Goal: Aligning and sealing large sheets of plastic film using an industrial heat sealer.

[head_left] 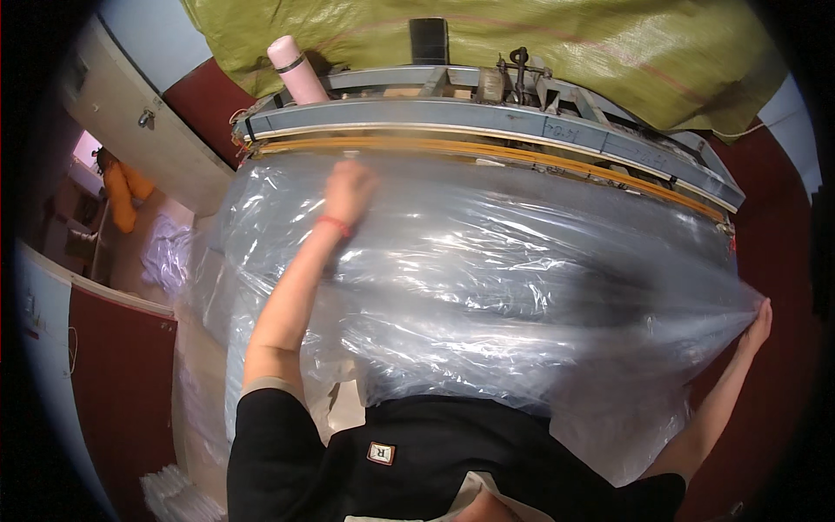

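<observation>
A wide clear plastic sheet [487,270], wrinkled and shiny, spreads before me over a long machine and hangs down toward my body. Out at the far right, my right hand [760,324] pinches its edge and pulls that corner taut. My left hand [350,187] is over the sheet's far left part, close to the orange strips [487,150] along the machine's bar. Motion smears its fingers, so their grip does not show. Beyond the strips runs a grey metal beam [417,114].
A pink bottle [297,70] stands behind the beam at left. A metal clamp [519,74] rises from the frame. Yellow-green woven sheeting [557,43] covers the back. At left are a door [143,113], a crumpled plastic pile [167,250] and stacked clear bags [178,494].
</observation>
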Tool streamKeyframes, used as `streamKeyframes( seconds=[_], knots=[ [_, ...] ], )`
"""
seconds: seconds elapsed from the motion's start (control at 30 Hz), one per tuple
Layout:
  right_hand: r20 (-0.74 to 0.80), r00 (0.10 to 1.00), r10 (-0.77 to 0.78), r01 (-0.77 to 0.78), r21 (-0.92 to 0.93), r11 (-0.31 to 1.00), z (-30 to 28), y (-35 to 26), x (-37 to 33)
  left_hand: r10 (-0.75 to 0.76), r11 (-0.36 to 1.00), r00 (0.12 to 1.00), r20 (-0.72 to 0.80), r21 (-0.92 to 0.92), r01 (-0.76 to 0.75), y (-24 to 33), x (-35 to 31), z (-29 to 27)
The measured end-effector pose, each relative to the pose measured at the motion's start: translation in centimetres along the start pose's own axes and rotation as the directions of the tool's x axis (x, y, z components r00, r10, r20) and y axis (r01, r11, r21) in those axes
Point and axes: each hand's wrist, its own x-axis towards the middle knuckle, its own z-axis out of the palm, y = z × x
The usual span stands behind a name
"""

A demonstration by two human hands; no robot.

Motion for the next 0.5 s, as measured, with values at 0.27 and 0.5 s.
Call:
streamKeyframes(
  seconds=[0.27, 0.5],
  knots=[
    [0.044, 0.884, -0.465, 0.349, -0.723, 0.596, 11.8, 4.8, 2.8, -0.607, 0.711, 0.768, -0.204, -0.57, 0.411, -5.4, 2.6, 1.6],
    [-0.019, 0.961, -0.277, 0.263, -0.254, 0.931, 23.2, 10.2, 1.6, -0.596, 0.764, 0.702, -0.389, -0.543, 0.348, -14.0, 4.2, 3.8]
  ],
)
